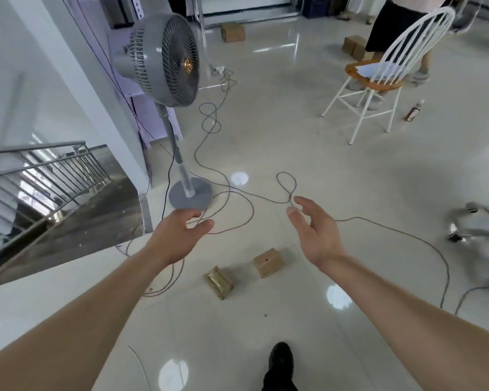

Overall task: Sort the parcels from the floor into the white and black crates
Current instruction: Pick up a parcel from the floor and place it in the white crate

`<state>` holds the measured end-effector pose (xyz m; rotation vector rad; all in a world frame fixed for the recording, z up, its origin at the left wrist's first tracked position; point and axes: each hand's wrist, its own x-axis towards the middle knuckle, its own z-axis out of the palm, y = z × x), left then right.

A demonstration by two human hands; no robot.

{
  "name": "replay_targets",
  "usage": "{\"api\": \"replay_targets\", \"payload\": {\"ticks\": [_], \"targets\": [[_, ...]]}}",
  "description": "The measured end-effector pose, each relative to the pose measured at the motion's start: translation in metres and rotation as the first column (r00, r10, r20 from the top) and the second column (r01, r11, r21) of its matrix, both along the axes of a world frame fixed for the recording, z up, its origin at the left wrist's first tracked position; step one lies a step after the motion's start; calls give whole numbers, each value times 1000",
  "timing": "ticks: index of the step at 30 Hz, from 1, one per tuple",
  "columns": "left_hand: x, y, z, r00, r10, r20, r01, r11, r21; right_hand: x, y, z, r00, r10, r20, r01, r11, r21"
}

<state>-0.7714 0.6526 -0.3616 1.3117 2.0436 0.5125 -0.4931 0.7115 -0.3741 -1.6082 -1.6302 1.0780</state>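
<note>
Hands reach forward empty, left hand [178,235] and right hand [318,238] both loosely spread. Between them on the floor [294,142] lie a taped parcel [219,282] and a plain parcel [268,262], apart. Possibly a far parcel [232,31] lies beyond the fan [164,56].

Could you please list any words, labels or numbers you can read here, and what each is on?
No text is readable in this view.
On the bottle by the white chair: any label is too small to read.
On the paper on the chair seat: blurred, nothing legible.
On the taped parcel and the plain parcel: no legible marking.
</note>
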Motion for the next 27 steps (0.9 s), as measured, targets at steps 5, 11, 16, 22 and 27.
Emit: {"api": "replay_targets", "payload": {"ticks": [5, 11, 16, 22, 27], "targets": [[-3, 18, -25, 999, 52, -15, -53, 997, -63, -4, 31, -23, 997, 61, 44, -58, 996, -71], [-21, 42, -72, 999, 53, -13, -54, 989, -140, -26, 44, -66, 995, 79, 67, -65, 980, -187], [-52, 65, -133, 999, -8, 52, 20, 972, -235, -55, 37, -117, 997, -10, 75, 30, 962, -273], [-91, 92, -222, 992, -58, 109, 91, 939, -331, -103, 27, -201, 985, -65, 158, 115, 937, -329], [-101, 103, -312, 990, -85, 115, 126, 902, -413, -126, 14, -294, 987, -67, 144, 123, 898, -422]]}}
